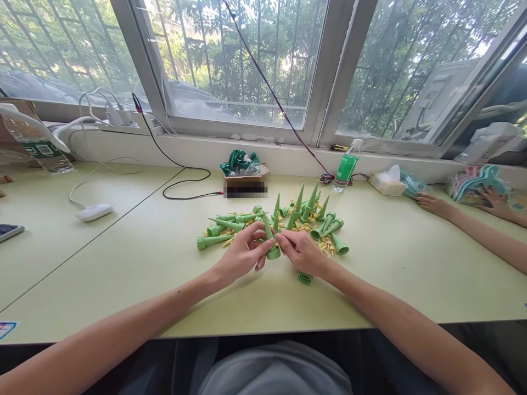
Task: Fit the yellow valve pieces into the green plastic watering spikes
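My left hand [244, 253] and my right hand [302, 251] meet over the pale green table [135, 258], both pinched on one green cone-shaped spike [270, 240] that stands nearly upright between them. A second green spike [305, 278] pokes out under my right palm. Just behind my hands lies a pile of green spikes [313, 216], some standing, some lying, mixed with several small yellow pieces [230, 237].
A small cardboard box [246, 184] with a green bag sits behind the pile. A green-labelled bottle [345, 171], tissue pack [386, 182], black cable [185, 181], white mouse-like device [94, 212] and another bottle [35, 140] lie around. Another person's hands [436, 206] rest at right.
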The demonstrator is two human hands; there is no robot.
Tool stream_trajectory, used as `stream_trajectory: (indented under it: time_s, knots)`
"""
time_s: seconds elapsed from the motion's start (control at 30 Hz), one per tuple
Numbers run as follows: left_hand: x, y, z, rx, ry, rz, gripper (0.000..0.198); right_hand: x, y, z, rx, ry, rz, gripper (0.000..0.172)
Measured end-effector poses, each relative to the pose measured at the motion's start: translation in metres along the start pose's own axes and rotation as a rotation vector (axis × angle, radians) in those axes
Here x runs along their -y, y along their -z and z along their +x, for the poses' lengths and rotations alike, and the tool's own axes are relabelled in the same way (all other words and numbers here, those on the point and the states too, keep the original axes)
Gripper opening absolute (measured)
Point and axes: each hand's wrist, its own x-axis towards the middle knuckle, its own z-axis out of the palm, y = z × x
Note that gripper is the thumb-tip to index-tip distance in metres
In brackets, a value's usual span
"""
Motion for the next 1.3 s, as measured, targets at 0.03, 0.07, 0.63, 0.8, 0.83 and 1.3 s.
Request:
stream_trajectory:
  time_s: [0.03, 0.07, 0.63, 0.8, 0.83, 1.3]
  knots:
    - [0.0, 0.001, 0.0, 0.007, 0.014, -0.016, 0.034, 0.0, 0.001, 0.0, 0.003, 0.014, -0.005, 0.04]
    - [0.0, 0.002, 0.0, 0.017, 0.026, -0.031, 0.034, 0.0, 0.001, 0.0, 0.009, 0.027, -0.01, 0.04]
    - [0.002, 0.004, 0.003, 0.067, 0.031, -0.004, 0.036, 0.006, 0.003, -0.003, 0.055, 0.131, -0.073, 0.038]
    - [0.004, 0.007, 0.004, 0.09, 0.028, 0.057, 0.04, 0.01, 0.001, -0.004, 0.047, 0.141, -0.1, 0.038]
    - [0.004, 0.007, 0.004, 0.094, 0.03, 0.06, 0.041, 0.011, 0.0, -0.004, 0.048, 0.142, -0.109, 0.038]
    - [0.007, 0.008, 0.004, 0.1, 0.056, 0.09, 0.044, 0.013, -0.003, -0.005, 0.059, 0.158, -0.197, 0.033]
